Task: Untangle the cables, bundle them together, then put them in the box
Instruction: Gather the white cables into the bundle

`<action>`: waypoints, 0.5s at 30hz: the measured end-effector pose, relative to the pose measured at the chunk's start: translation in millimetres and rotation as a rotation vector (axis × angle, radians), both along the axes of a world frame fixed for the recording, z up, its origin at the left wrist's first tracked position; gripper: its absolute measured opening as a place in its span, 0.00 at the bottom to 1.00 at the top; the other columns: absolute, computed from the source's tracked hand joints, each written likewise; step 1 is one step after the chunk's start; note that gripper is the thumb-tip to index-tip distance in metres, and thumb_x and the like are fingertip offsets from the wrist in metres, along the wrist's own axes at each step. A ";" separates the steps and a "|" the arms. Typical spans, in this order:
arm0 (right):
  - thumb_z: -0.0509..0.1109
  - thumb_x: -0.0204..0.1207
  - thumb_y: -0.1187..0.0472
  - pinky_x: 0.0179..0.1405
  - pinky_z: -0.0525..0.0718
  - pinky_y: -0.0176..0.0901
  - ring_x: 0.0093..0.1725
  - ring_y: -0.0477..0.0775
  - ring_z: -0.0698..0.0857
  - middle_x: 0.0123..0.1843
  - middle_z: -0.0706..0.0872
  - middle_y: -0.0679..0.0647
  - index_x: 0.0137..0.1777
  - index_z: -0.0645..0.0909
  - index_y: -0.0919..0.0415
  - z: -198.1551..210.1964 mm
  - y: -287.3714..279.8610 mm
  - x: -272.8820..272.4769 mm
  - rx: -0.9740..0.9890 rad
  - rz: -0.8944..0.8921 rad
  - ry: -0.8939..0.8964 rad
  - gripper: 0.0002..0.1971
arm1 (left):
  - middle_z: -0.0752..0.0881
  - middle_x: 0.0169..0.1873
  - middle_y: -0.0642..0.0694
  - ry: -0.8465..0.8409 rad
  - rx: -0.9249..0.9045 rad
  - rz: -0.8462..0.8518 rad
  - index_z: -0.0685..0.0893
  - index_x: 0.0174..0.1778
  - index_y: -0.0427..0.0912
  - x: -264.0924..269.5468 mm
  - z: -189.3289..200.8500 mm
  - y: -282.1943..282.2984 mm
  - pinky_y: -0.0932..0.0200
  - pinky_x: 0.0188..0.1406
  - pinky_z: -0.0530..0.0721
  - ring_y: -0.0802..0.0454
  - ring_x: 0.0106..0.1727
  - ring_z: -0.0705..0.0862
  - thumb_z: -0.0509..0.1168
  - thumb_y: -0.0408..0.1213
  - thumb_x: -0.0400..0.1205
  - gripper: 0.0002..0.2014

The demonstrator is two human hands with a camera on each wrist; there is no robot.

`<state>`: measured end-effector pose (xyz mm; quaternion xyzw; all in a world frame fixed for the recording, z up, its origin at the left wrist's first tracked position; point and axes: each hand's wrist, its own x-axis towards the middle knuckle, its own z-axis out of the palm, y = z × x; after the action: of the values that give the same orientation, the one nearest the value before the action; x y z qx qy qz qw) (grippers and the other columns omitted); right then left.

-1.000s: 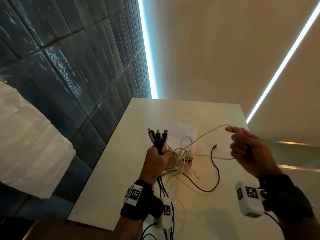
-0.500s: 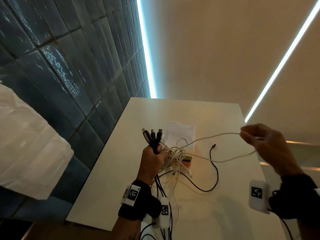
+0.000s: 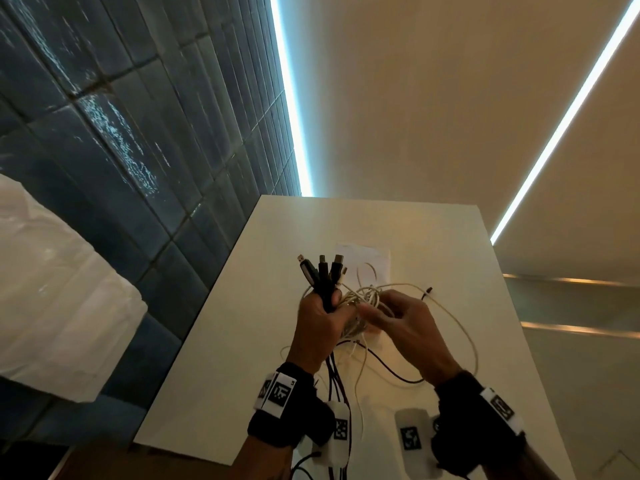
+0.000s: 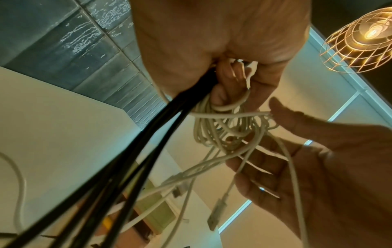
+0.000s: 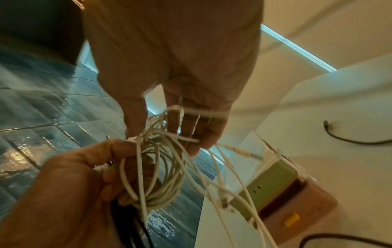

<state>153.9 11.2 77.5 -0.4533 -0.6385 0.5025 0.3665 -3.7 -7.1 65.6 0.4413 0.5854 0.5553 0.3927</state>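
Note:
My left hand (image 3: 325, 317) is held above the table and grips a bunch of black cables (image 3: 322, 271), plugs pointing up, together with a coil of white cable (image 3: 363, 296). The left wrist view shows the black cables (image 4: 148, 134) leaving the fist (image 4: 222, 80) beside the white loops (image 4: 222, 130). My right hand (image 3: 391, 317) is against the coil, with its thumb and straight fingers (image 5: 169, 127) among the white loops (image 5: 157, 167). A white strand runs across its palm (image 4: 286, 151). The small box (image 5: 297, 198) with a green flap sits on the table below the hands.
A loose black cable (image 3: 391, 368) lies on the white table (image 3: 433, 237) and ends in a plug (image 5: 326, 124). A white sheet (image 3: 367, 261) lies behind the hands. A dark tiled wall runs along the table's left side, and a wire lamp (image 4: 360, 38) hangs overhead.
My right hand was stretched out to the right pulling a white strand taut. It has now come back left to the coil in my left hand, and the strand hangs slack in a loop.

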 end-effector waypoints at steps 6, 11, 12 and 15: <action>0.74 0.74 0.70 0.36 0.82 0.35 0.35 0.47 0.87 0.36 0.91 0.59 0.40 0.87 0.68 1.2 12.9 12.1 -0.097 0.003 0.059 0.03 | 0.66 0.24 0.45 0.021 -0.008 -0.039 0.67 0.30 0.43 -3.8 0.8 0.6 0.60 0.25 0.72 0.54 0.23 0.66 0.69 0.22 0.69 0.17; 0.71 0.73 0.74 0.27 0.79 0.38 0.29 0.54 0.80 0.32 0.87 0.63 0.41 0.86 0.70 0.3 17.0 20.4 -0.101 0.013 0.013 0.03 | 0.66 0.23 0.47 0.036 -0.020 -0.054 0.66 0.29 0.44 -0.2 2.8 1.5 0.58 0.26 0.70 0.52 0.24 0.64 0.68 0.27 0.64 0.15; 0.71 0.73 0.74 0.24 0.75 0.36 0.28 0.52 0.78 0.31 0.85 0.64 0.43 0.87 0.70 1.5 16.8 22.4 -0.116 0.018 0.035 0.04 | 0.66 0.22 0.51 0.025 -0.026 -0.049 0.65 0.28 0.44 -0.3 1.9 1.6 0.60 0.25 0.68 0.53 0.23 0.63 0.68 0.25 0.65 0.16; 0.72 0.75 0.69 0.24 0.71 0.43 0.30 0.59 0.76 0.35 0.82 0.74 0.49 0.89 0.66 5.7 15.0 27.5 -0.163 0.078 0.152 0.06 | 0.65 0.18 0.58 0.000 -0.054 -0.008 0.65 0.28 0.44 -3.0 0.5 3.3 0.63 0.23 0.68 0.55 0.21 0.62 0.68 0.22 0.66 0.18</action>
<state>181.4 26.2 83.2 -0.4168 -0.5831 0.5995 0.3562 -6.7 -3.9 66.1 0.4328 0.5984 0.5378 0.4066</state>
